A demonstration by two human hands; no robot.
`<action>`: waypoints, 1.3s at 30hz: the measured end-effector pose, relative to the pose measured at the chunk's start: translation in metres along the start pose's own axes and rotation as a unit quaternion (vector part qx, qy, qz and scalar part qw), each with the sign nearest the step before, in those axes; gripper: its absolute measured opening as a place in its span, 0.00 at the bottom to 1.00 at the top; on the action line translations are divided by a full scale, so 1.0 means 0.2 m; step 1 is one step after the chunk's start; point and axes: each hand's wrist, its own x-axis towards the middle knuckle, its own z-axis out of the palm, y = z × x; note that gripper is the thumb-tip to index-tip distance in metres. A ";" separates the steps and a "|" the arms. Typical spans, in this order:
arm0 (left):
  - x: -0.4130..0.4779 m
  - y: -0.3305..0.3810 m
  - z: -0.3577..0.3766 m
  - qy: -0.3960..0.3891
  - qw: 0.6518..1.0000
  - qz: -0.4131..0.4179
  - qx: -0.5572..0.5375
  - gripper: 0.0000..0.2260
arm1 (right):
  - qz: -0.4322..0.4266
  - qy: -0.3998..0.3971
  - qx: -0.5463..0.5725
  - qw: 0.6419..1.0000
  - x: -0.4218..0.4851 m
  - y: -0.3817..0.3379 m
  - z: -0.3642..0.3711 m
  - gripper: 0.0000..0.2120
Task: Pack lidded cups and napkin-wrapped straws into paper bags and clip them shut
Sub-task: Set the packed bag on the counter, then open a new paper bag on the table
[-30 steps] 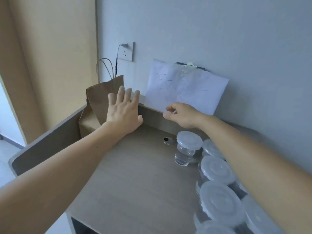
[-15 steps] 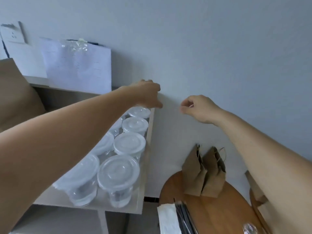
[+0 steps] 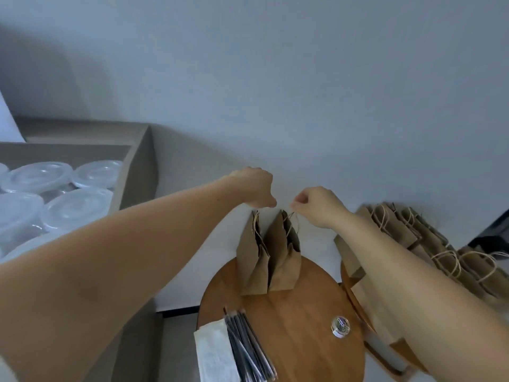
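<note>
Both hands up at the two paper bags on the round table

Nearest me on the wooden table [image 3: 303, 312] there's a white napkin [image 3: 213, 354] with dark straws [image 3: 248, 346] along its right edge, and a small clear jar [image 3: 340, 325] off to the right. Behind those, the left bag [image 3: 250, 266] and right bag [image 3: 283, 263] stand side by side. The right hand [image 3: 319, 205] pinches the right bag's twine handle [image 3: 291, 219]. The left hand [image 3: 256, 187] is curled at the left bag's top, can't tell if it's got anything. Lidded cups [image 3: 74, 208] crowd the grey table [image 3: 140, 172] on the left, and flat bags [image 3: 407, 230] pile up far right.

Cups [image 3: 68, 194] left, bags [image 3: 268, 257] behind straws [image 3: 248, 346] on table [image 3: 303, 312]
</note>
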 end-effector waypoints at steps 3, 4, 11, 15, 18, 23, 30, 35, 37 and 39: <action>0.12 0.06 0.21 -0.035 0.999 0.002 -0.025 0.23 | 0.039 -0.016 0.001 0.999 0.08 0.22 0.09 0.17; 0.15 0.08 0.27 -0.044 0.998 -0.002 -0.036 0.22 | 0.050 -0.021 0.002 0.999 0.12 0.29 0.13 0.19; 0.31 0.24 0.70 -0.082 0.984 -0.075 -0.142 0.22 | 0.087 -0.093 -0.002 0.992 0.42 0.80 0.40 0.17; 0.32 0.32 0.91 -0.077 0.974 -0.148 -0.156 0.23 | 0.083 -0.134 0.009 0.987 0.61 1.01 0.59 0.22; 0.29 0.35 1.03 -0.077 0.961 -0.191 -0.187 0.21 | 0.069 -0.164 0.024 0.984 0.70 1.07 0.72 0.21; 0.20 0.37 1.12 -0.084 0.945 -0.237 -0.207 0.19 | 0.069 -0.176 0.013 0.982 0.77 1.10 0.84 0.11; 0.12 0.45 1.15 -0.087 0.943 -0.225 -0.229 0.18 | 0.076 -0.113 0.006 0.991 0.53 1.15 0.73 0.09; 0.04 0.60 1.21 -0.118 0.933 -0.197 -0.277 0.20 | 0.073 -0.107 -0.027 0.991 0.13 1.15 0.64 0.08; 0.02 0.67 1.24 -0.138 0.929 -0.189 -0.288 0.30 | 0.079 -0.091 -0.031 0.992 -0.04 1.16 0.64 0.12; -0.01 0.74 1.29 -0.153 0.932 -0.182 -0.273 0.38 | 0.092 -0.064 -0.045 0.993 -0.20 1.17 0.65 0.17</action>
